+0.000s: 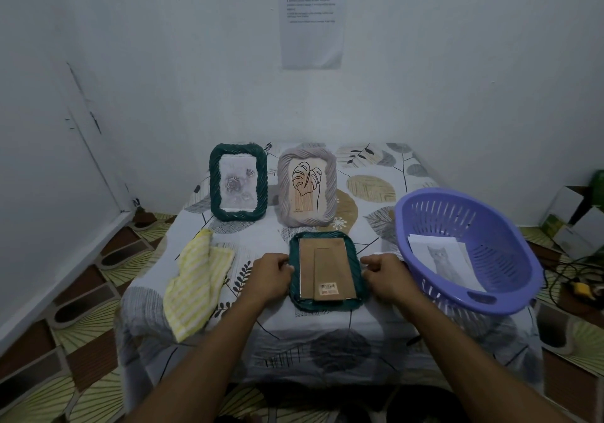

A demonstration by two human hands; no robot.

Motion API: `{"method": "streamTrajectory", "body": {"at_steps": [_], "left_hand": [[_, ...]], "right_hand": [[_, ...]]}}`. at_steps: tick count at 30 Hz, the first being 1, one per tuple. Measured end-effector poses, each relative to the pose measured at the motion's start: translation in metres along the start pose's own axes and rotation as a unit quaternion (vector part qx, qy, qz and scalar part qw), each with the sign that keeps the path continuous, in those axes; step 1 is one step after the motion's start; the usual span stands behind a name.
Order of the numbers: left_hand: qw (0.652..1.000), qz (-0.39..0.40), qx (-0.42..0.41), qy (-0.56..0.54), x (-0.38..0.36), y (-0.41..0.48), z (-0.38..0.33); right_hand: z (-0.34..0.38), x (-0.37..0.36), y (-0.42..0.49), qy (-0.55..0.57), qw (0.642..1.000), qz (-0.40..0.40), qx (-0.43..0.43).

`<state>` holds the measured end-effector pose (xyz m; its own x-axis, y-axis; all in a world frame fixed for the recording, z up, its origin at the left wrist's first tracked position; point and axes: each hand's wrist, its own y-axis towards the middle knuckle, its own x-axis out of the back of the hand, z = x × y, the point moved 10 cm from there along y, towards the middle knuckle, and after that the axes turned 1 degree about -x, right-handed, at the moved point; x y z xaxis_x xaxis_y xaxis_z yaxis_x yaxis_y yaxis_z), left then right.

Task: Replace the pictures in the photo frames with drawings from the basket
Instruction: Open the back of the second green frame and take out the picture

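At the far left of the surface [327,337] lies a crumpled yellow striped cloth [196,279]; behind it stands a dark green frame [238,182] holding a rose picture, and just beside that a pale frame [307,186] with a leaf drawing. Nearer the person, a 3rd frame [327,270] lies face down, its brown cardboard back [327,267] and folded stand facing up. The left hand [269,275] is curled closed on the frame's left edge; the right hand [384,274] is curled closed on its right edge. At the far right sits a purple basket [470,249] with sheets inside, the top one a cat drawing [441,259]. The frame looks light and stiff, its twisted border giving good purchase; the glass under the backing is probably fragile, so holding by the 2 side edges seems wise; the backing likely bends easily, so lifting it by an edge suits best; the drawings are thin paper, easily creased.
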<state>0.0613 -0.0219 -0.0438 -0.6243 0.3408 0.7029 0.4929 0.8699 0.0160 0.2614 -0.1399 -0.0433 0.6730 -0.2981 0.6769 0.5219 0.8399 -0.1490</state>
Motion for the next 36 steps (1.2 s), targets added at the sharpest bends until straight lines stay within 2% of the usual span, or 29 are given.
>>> {"method": "streamTrajectory", "body": {"at_steps": [3, 9, 13, 15, 21, 25, 28, 36], "left_hand": [[1.000, 0.008, 0.011, -0.004, -0.002, -0.001, -0.002], [0.997, -0.064, 0.011, 0.048, 0.003, -0.002, -0.018], [0.991, 0.007, 0.041, 0.128, -0.017, 0.000, -0.029], [0.987, 0.039, 0.076, 0.133, -0.028, 0.000, -0.025], [0.989, 0.014, 0.149, -0.013, -0.026, -0.006, -0.013], [0.966, 0.024, 0.184, -0.182, -0.039, 0.005, 0.011], [0.942, 0.033, 0.194, -0.271, -0.028, -0.004, 0.000], [0.905, 0.012, 0.204, -0.373, -0.019, -0.007, -0.005]], "right_hand": [[-0.003, -0.001, 0.003, 0.002, 1.000, 0.005, -0.003], [0.010, 0.005, 0.000, -0.019, 0.999, -0.041, 0.026], [0.019, 0.000, -0.002, -0.064, 0.996, -0.039, 0.051], [0.021, 0.000, -0.003, -0.075, 0.995, -0.035, 0.056], [0.025, -0.001, -0.004, -0.086, 0.993, -0.023, 0.071], [0.021, 0.002, -0.004, -0.067, 0.996, -0.023, 0.062], [0.018, 0.003, -0.003, -0.056, 0.996, -0.026, 0.059], [0.016, -0.004, 0.005, -0.056, 0.996, -0.019, 0.072]]}}
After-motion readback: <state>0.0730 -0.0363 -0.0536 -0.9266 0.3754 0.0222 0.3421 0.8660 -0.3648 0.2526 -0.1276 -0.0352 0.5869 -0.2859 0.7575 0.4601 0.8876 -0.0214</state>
